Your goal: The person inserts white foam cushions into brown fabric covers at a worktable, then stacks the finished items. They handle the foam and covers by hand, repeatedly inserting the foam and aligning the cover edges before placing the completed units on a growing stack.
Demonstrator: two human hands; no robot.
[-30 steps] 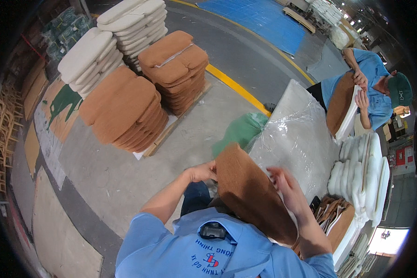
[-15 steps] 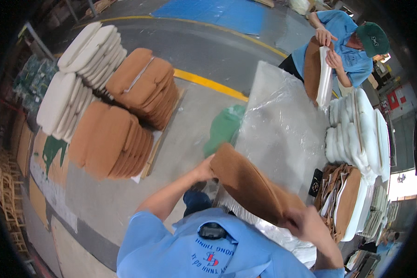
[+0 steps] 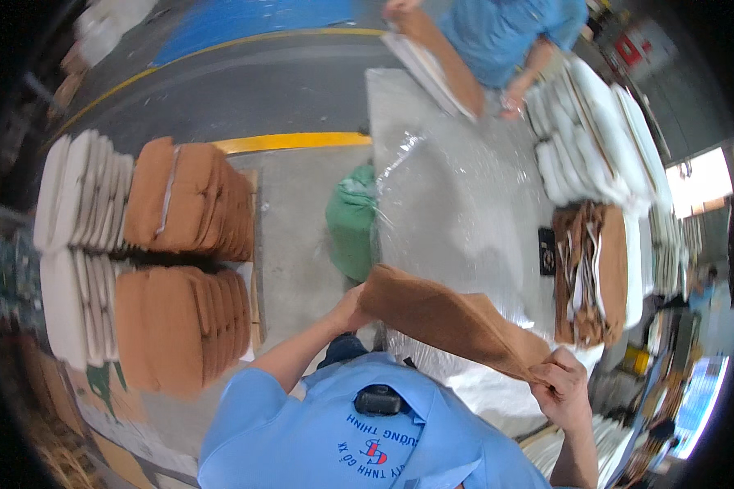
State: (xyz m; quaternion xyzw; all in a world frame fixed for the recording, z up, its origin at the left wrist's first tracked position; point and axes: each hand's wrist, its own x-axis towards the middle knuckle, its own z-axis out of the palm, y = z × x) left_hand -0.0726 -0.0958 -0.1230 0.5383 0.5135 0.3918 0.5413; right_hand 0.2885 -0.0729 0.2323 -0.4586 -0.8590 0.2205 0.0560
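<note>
A long brown cushion (image 3: 457,318) is stretched between my two hands, above the near end of a table (image 3: 432,204) wrapped in clear plastic. My left hand (image 3: 352,308) grips its left end; most of those fingers are hidden behind the fabric. At the other end my right hand (image 3: 561,381) pinches the tapering corner with its fingers curled in. Close to that hand lies a pile of folded brown fabric covers (image 3: 579,285) with white edges. Across the table a co-worker (image 3: 506,37) in a blue shirt handles another brown cover (image 3: 444,61) with a white pad in it.
Stacks of brown cushions (image 3: 159,326) and white cushions (image 3: 77,306) stand on the left. A green sack (image 3: 351,228) touches the table's left side. White padding (image 3: 583,134) is piled on the right, near a flat black object (image 3: 546,251).
My view has turned right. The cushion now hangs flatter and more stretched out, with my right hand raised at its end. The co-worker's brown cover has swung to a different tilt, one hand lowered.
</note>
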